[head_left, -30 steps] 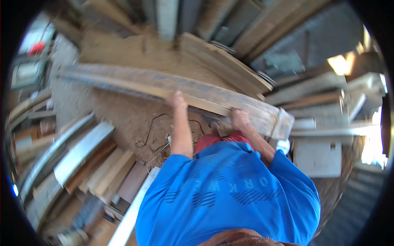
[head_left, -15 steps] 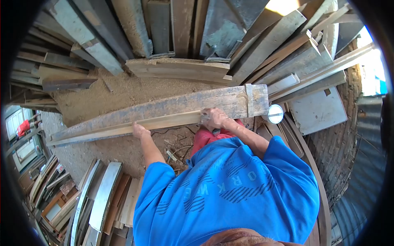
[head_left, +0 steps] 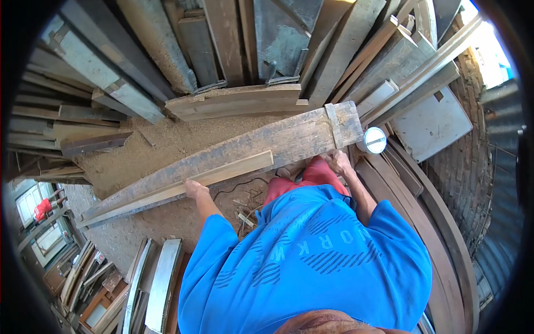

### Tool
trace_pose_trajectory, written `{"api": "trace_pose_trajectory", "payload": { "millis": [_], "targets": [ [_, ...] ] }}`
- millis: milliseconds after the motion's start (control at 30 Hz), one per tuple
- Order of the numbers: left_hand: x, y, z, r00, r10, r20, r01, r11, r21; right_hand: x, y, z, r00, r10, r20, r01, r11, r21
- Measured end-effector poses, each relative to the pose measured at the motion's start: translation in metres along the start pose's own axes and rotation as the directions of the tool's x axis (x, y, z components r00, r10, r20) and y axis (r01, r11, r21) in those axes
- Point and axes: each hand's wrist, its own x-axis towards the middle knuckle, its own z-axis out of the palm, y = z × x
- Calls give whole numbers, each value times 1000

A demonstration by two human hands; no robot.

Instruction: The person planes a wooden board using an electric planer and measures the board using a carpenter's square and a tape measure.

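Observation:
A long pale wooden strip lies on edge along the near side of a worn plank bench. My left hand is closed round the strip at about its middle. Beside the bench's near edge, close to its right end, my right hand is held with its fingers curled, apart from the strip. Whatever those fingers may hold is too small and partly hidden to make out. A crosspiece spans the bench near that end.
A white round-topped can stands at the bench's right end. Many boards lean beyond a low curved plank. Sawdust covers the ground there. A cable and scraps lie below; more boards stand at lower left.
My right hand has left the strip's right end and moved right to the bench's near edge. My left hand stays on the strip. The whole view has turned slightly.

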Motion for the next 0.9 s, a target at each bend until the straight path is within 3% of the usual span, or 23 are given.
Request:
{"api": "trace_pose_trajectory", "payload": {
  "millis": [67, 167, 233, 333, 367, 400, 467, 600, 667, 700, 800, 833, 900],
  "targets": [
    [14, -4, -1, 999, -14, 40, 15, 1000, -19, -5, -7, 16, 996, -93, 14, 93, 996, -9],
    [-38, 6, 5, 998, 51, -43, -48, 997, 64, 5, -32, 29, 982, -175, 75, 180, 981, -75],
    [-36, 9, 5, 993, 88, -83, -80, 992, 95, 13, -50, 28, 968, -228, 103, 237, 967, -91],
    [-28, 8, 5, 998, 52, -34, -50, 997, 63, 31, -75, 12, 953, -301, 38, 303, 941, -148],
    [-37, 11, 3, 996, 57, -68, -49, 992, 113, 38, -78, 7, 929, -367, -49, 360, 926, -112],
    [-45, 12, 3, 989, 73, -129, -51, 986, 161, 52, -76, 2, 911, -410, -36, 400, 904, -152],
    [-54, 16, 6, 965, 108, -239, -42, 963, 266, 68, -84, -17, 914, -404, 39, 399, 877, -269],
    [-81, 6, 15, 932, 132, -337, -112, 991, 80, 76, -93, -52, 920, -383, 79, 391, 897, -206],
    [-90, -19, 22, 963, 168, -211, -162, 986, 47, 74, -101, -68, 935, -312, 166, 337, 929, -153],
    [-95, -37, 22, 971, 187, -151, -184, 982, 36, 84, -99, -72, 905, -357, 233, 414, 865, -283],
    [-89, -117, 42, 940, 252, -232, -212, 960, 184, 93, -85, -90, 892, -364, 269, 423, 883, -205],
    [-103, -132, 54, 934, 254, -250, -199, 954, 226, 81, -97, -111, 899, -287, 330, 356, 919, -171],
    [-182, -107, 69, 945, 186, -268, -105, 951, 290, 95, -79, -121, 891, -342, 297, 421, 867, -265]
  ]
}}
